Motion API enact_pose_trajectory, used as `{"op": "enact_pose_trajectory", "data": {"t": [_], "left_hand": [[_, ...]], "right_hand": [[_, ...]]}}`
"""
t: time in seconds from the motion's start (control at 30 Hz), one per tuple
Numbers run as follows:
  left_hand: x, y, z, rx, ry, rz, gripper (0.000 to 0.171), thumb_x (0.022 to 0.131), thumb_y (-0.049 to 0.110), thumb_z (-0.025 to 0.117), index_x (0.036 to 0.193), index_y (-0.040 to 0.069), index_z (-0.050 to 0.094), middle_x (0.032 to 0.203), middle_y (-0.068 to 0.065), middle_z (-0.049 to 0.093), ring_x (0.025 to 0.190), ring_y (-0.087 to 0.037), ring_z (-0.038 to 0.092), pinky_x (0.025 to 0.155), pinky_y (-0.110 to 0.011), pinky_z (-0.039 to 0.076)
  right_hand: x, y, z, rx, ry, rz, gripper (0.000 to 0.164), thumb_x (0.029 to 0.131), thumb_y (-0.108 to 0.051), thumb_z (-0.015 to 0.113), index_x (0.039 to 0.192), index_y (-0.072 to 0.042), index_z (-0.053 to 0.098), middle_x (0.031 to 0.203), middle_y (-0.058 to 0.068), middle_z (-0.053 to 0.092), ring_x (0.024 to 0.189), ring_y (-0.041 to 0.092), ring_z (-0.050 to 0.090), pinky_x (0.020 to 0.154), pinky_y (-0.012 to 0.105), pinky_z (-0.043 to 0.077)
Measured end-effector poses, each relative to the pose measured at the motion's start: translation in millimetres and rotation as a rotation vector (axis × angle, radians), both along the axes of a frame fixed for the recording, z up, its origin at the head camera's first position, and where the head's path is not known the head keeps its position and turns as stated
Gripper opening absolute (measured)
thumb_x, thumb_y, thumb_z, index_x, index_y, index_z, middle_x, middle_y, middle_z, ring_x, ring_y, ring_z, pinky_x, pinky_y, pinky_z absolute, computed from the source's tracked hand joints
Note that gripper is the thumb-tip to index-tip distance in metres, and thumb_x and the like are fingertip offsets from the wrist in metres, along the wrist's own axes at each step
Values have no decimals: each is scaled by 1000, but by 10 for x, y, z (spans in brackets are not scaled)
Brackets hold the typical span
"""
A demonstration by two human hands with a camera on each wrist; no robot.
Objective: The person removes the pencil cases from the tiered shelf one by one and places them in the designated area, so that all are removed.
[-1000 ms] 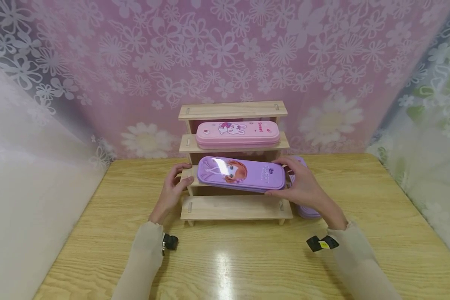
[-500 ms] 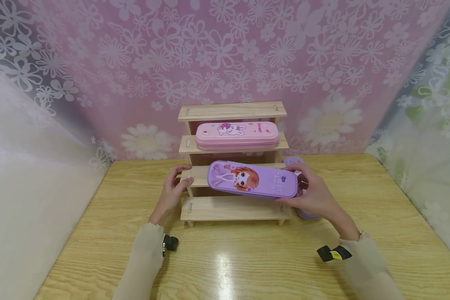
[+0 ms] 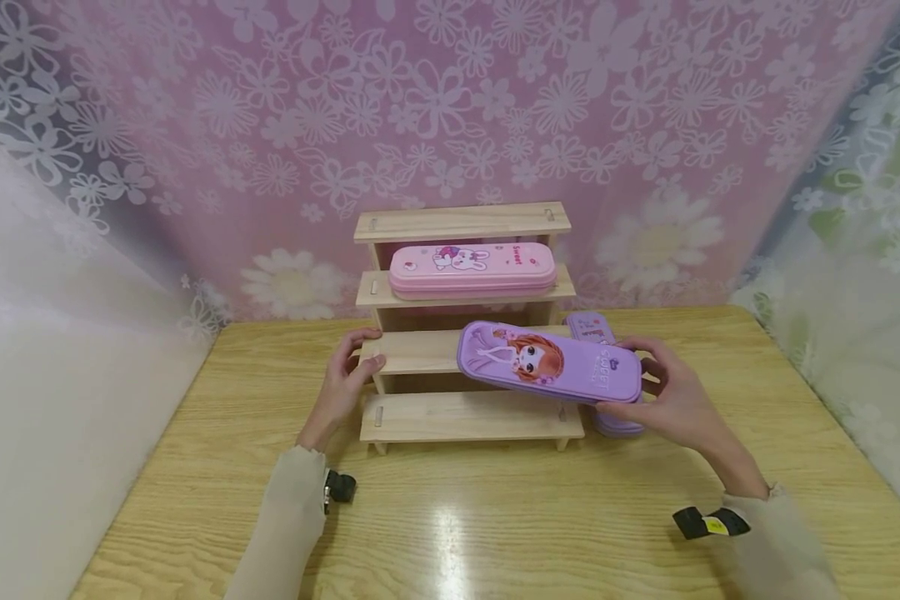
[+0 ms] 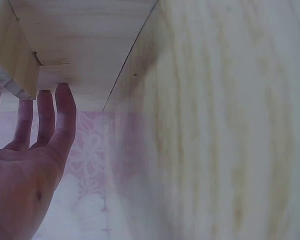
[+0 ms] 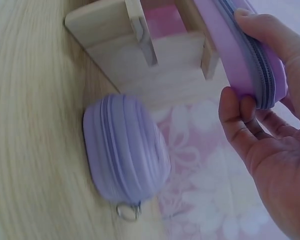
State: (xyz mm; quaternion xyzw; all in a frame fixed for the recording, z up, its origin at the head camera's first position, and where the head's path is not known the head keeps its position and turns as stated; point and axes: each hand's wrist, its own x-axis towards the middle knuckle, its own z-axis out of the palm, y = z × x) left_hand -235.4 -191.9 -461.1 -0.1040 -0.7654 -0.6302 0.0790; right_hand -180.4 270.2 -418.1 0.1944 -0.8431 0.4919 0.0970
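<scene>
A purple zipped pencil case [image 3: 551, 362], printed with a red-haired doll and "SWEET", hangs tilted in front of a stepped wooden shelf [image 3: 465, 415]. My right hand [image 3: 675, 396] grips its right end, thumb on the near side and fingers on the far side. In the right wrist view its zipper side [image 5: 255, 55] faces the camera. At the shelf's left side my left hand [image 3: 345, 375] holds the end of a lower-middle tier, with the thumb at its front. The left wrist view shows fingertips [image 4: 63, 92] against the side panel.
A pink pencil case [image 3: 472, 271] with a bunny print lies on an upper tier. Right of the shelf a second purple pencil case [image 5: 125, 150] lies on the wooden table [image 3: 390, 533], partly hidden in the head view. A pink floral curtain [image 3: 450, 100] hangs behind.
My right hand has moved right and slightly down with the purple pencil case, off the tier's left part. The left hand stays at the shelf's end.
</scene>
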Motion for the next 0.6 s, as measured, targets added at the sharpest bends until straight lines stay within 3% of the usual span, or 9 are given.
{"op": "enact_pose_trajectory", "data": {"t": [0.27,0.6], "left_hand": [[9,-9,6,-1,-14,2,36,99,14,62,135,12,56,129,-12,54,100,-26,59,82,-24,56],[13,-2,27,21,-25,-17,37,100,14,61,137,9,54,130,-16,53,99,-21,59,83,-26,57]], "right_hand": [[64,274,-21,-92,-9,-11,78,71,18,82,138,0,47,127,-9,55,98,0,63,74,15,57],[171,689,-45,-212,-65,-76,75,74,23,76,138,-4,49,126,-4,55,92,-1,68,69,15,57]]}}
